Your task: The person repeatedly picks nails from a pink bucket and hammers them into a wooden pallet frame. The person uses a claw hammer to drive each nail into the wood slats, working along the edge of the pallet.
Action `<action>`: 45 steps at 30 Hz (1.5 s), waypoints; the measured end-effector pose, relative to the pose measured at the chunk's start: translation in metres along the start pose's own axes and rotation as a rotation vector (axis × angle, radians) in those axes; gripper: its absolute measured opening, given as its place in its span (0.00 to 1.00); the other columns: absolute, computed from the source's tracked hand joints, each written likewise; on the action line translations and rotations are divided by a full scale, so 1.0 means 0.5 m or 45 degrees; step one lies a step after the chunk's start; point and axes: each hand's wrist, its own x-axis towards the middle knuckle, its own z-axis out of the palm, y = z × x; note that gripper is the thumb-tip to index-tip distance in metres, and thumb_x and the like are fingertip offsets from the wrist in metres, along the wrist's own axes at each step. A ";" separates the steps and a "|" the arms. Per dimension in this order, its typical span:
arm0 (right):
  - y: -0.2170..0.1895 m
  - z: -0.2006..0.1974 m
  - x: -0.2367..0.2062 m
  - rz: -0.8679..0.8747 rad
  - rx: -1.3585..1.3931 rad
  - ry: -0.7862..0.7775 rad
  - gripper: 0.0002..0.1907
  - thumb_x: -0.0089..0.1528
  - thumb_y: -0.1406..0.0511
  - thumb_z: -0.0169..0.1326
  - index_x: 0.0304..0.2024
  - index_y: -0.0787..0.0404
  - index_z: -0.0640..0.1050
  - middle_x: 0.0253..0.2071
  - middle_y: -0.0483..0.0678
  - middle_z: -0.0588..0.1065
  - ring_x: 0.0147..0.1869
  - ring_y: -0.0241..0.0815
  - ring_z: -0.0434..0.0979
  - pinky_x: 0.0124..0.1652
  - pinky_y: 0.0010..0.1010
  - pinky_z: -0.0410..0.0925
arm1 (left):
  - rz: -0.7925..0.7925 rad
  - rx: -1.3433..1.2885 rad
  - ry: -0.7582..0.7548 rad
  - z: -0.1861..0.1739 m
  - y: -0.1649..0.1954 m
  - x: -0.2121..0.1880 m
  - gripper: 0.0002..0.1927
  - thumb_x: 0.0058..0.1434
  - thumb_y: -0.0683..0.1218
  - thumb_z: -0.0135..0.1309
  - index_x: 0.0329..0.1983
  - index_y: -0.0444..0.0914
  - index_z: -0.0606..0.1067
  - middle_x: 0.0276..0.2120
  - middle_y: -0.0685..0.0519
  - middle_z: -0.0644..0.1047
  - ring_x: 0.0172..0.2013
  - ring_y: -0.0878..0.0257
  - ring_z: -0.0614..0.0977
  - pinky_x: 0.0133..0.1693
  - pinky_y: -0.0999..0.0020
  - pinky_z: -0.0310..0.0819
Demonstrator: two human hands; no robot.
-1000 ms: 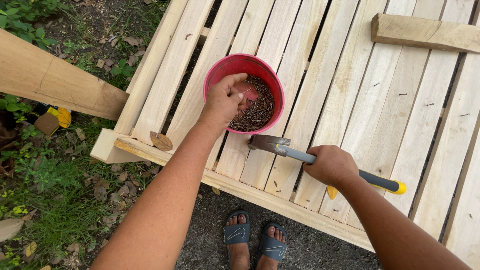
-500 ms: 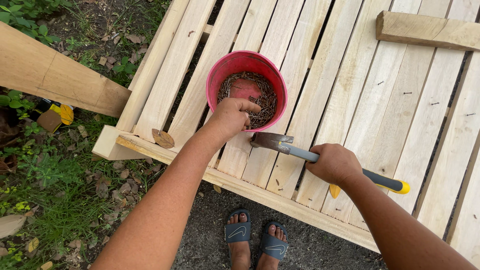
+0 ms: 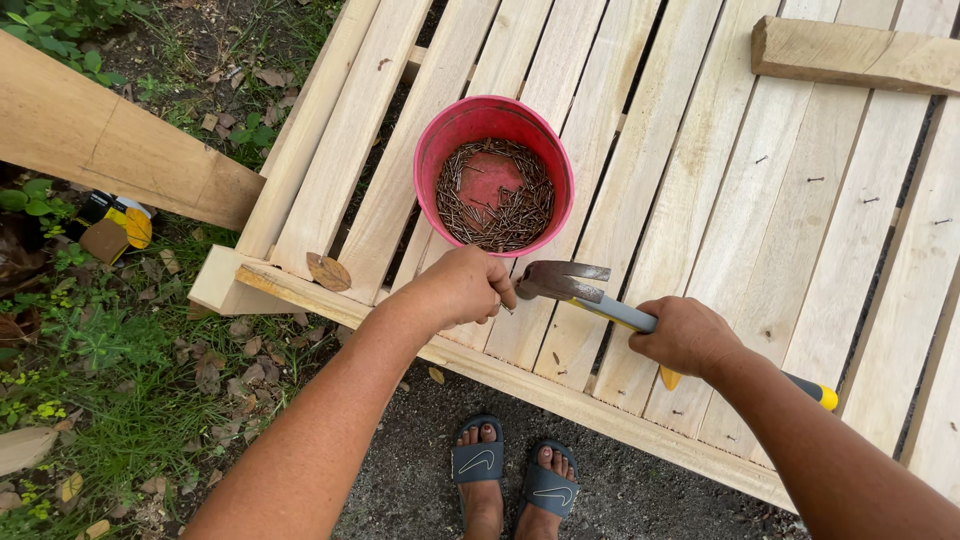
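A small nail (image 3: 506,306) seems to be pinched in the left hand (image 3: 468,288), but only a tiny tip can be seen by the fingers. It is held low over a pale plank (image 3: 545,330) near the front edge of the slatted wooden frame (image 3: 800,230). The hammer (image 3: 600,300) is gripped in the right hand (image 3: 688,335), clamped on its handle, with the metal head just beside the left fingers. Those fingers could be hit, because the head is so close. The nail could be dropped through a gap between the planks. The red bucket (image 3: 440,150) of nails, just behind the hands, could be bumped and tipped. Bare toes in sandals (image 3: 515,470) are right below, so a falling nail could hurt.
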 end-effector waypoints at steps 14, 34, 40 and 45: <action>0.034 0.018 0.003 0.039 0.033 -0.004 0.18 0.63 0.56 0.61 0.55 0.49 0.82 0.40 0.46 0.84 0.44 0.40 0.83 0.56 0.36 0.73 | 0.329 0.664 0.264 0.109 -0.056 -0.009 0.18 0.55 0.33 0.51 0.46 0.41 0.80 0.47 0.46 0.77 0.50 0.47 0.80 0.51 0.52 0.75; 0.031 0.025 -0.002 0.027 -0.016 0.007 0.18 0.64 0.55 0.59 0.55 0.49 0.82 0.38 0.45 0.83 0.42 0.38 0.83 0.54 0.35 0.74 | 0.260 0.076 0.304 0.112 -0.091 0.039 0.08 0.57 0.39 0.62 0.38 0.36 0.77 0.34 0.47 0.82 0.38 0.55 0.84 0.43 0.60 0.78; 0.031 0.023 -0.001 0.025 -0.022 0.009 0.18 0.64 0.55 0.59 0.55 0.49 0.82 0.38 0.45 0.83 0.42 0.37 0.82 0.54 0.35 0.74 | 0.243 -0.105 0.397 0.120 -0.103 0.048 0.13 0.53 0.37 0.62 0.42 0.38 0.78 0.28 0.47 0.82 0.31 0.59 0.84 0.39 0.64 0.79; 0.032 0.023 -0.001 0.026 -0.030 0.013 0.18 0.64 0.55 0.59 0.55 0.49 0.82 0.37 0.46 0.83 0.41 0.39 0.83 0.53 0.35 0.75 | 0.372 0.040 0.310 0.119 -0.101 0.038 0.09 0.51 0.36 0.62 0.35 0.37 0.84 0.29 0.49 0.84 0.31 0.61 0.86 0.40 0.67 0.81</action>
